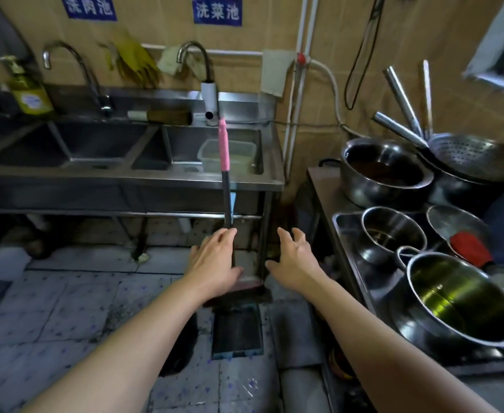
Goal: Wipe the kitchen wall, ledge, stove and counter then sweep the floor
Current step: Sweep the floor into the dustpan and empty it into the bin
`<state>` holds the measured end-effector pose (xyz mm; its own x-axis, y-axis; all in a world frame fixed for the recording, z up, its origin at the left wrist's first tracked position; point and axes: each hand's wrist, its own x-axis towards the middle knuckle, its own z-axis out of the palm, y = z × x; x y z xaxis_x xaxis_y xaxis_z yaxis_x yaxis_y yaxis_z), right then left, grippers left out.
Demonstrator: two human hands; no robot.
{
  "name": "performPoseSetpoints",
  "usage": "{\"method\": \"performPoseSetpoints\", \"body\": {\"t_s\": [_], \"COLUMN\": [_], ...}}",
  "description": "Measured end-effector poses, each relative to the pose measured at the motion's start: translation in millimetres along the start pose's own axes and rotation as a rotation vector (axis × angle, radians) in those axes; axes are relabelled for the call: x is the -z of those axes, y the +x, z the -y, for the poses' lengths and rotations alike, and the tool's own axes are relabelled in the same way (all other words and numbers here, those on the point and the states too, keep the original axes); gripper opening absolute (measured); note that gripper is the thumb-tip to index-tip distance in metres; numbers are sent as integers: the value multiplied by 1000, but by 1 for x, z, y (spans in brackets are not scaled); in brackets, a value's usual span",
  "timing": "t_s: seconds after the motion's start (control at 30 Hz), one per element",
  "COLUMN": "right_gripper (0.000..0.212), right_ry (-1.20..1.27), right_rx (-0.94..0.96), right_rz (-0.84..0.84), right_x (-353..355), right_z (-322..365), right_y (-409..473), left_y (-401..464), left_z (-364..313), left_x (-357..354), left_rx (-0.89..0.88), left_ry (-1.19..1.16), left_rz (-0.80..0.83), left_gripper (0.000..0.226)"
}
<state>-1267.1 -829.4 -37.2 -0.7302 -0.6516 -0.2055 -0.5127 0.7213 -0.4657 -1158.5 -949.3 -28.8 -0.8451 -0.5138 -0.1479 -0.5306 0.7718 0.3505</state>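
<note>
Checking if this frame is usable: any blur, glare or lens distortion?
Head view: wide-angle bending bows the sink unit; motion blur smears the window frame and ladle handles at right; glare on the steel pots; both hands, left hand and right hand, fairly sharp.

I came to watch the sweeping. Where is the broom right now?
In the head view the broom stands upright at centre, leaning against the steel sink's front edge, with the left hand at its lower handle.

Broom head: my left hand mostly covers it.
Window: blurred, cut by the right edge.
Soap bottle: label unreadable for me.
</note>
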Motion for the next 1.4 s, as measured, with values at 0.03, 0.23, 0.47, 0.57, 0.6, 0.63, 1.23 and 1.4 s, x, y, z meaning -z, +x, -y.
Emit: {"method": "performPoseSetpoints", "body": {"t_s": [0.03,0.23,0.47,0.57,0.6,0.63,1.23,1.4], "right_gripper": [75,73,74,75,75,74,66,64], "right_ry": [2,-9,-17,-21,-25,-29,68,81], "right_rx": [13,62,66,43,39,33,-500,-564], "right_rz": [11,63,116,107,94,78,-227,-237], "right_x": [2,8,0,0,1,2,-12,-17], "right_z": [1,7,22,31,33,36,87,87], "right_y": [16,96,152,171,178,185,244,246], "left_y": [11,64,108,129,138,147,308,319], "left_z": [2,14,38,50,54,59,139,141], "left_x": [3,18,30,35,37,40,79,77], "left_rx": [25,135,185,170,159,145,-385,-447], "left_ry": [-7,6,16,2,-6,-8,143,127], "left_rz": [-3,-35,-49,-38,-40,-41,215,237], "left_gripper": [82,80,78,79,79,79,79,77]}}
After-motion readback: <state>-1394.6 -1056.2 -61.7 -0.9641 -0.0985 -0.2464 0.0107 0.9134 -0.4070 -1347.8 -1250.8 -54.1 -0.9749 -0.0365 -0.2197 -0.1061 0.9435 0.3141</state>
